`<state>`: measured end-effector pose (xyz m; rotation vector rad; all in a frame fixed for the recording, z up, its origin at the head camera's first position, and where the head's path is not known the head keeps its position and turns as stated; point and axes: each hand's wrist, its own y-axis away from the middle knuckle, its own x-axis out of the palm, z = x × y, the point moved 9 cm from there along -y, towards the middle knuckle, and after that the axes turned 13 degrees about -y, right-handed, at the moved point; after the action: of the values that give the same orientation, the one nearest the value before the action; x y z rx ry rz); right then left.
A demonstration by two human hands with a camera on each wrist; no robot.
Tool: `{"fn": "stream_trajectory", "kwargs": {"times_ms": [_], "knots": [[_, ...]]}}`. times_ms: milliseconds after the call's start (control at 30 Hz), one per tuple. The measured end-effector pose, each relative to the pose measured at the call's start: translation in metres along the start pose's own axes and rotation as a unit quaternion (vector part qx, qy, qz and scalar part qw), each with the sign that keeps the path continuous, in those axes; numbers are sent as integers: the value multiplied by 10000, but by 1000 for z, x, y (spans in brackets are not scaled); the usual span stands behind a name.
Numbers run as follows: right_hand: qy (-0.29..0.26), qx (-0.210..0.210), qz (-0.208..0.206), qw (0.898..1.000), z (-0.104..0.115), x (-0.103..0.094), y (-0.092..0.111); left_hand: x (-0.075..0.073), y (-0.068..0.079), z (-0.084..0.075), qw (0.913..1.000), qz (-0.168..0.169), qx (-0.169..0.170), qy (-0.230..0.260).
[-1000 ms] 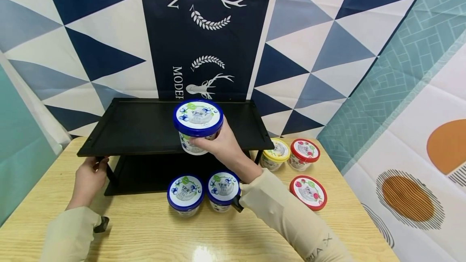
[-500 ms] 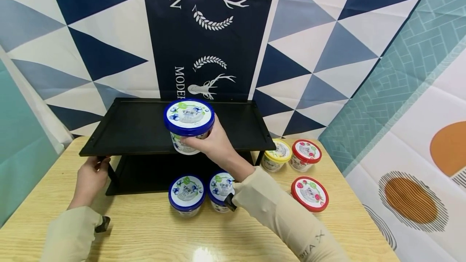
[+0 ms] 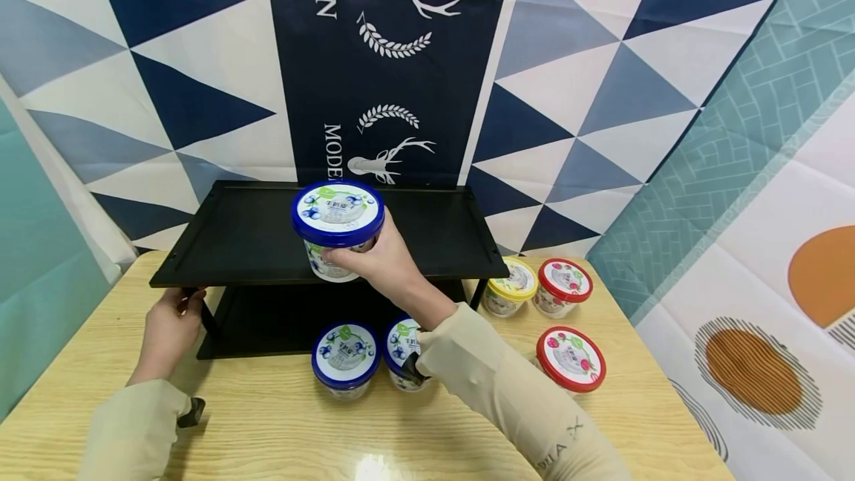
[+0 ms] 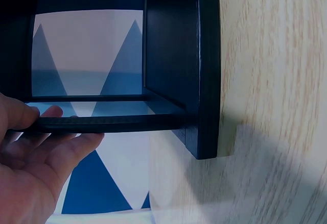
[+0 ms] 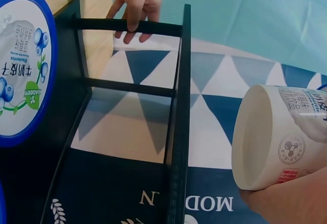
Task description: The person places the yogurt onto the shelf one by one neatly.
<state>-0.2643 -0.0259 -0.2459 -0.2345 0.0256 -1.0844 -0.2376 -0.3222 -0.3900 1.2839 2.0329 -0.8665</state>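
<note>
My right hand (image 3: pixel 381 254) grips a yogurt tub (image 3: pixel 337 228) with a blue lid and blueberry print, held above the front of the black two-tier rack's upper shelf (image 3: pixel 254 236). In the right wrist view, the tub's pale base (image 5: pixel 255 137) hangs apart from the upper board. At the rack's left front, my left hand (image 3: pixel 170 325) holds the upright post (image 4: pixel 112 124) between thumb and fingers, just under the upper board. Two more blue-lidded tubs stand on the table before the rack: the left tub (image 3: pixel 345 355) and the right tub (image 3: pixel 401 351), partly hidden by my right sleeve.
Right of the rack stand a yellow-lidded tub (image 3: pixel 510 284) and a red-lidded tub (image 3: pixel 563 284). Another red-lidded tub (image 3: pixel 571 358) sits nearer, beside my right forearm. Patterned fabric (image 3: pixel 394 58) hangs behind the wooden table (image 3: pixel 280 421).
My right hand has carried the blue-lidded tub a little to the left over the rack. The left hand keeps its hold on the post. The whole view shifts slightly.
</note>
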Motion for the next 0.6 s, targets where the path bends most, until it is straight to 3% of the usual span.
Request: {"fn": "stream_trajectory", "kwargs": {"times_ms": [600], "knots": [[-79,83,-105,9999,-7,10,-14,0,1,1,10000,27,42,-76]]}}
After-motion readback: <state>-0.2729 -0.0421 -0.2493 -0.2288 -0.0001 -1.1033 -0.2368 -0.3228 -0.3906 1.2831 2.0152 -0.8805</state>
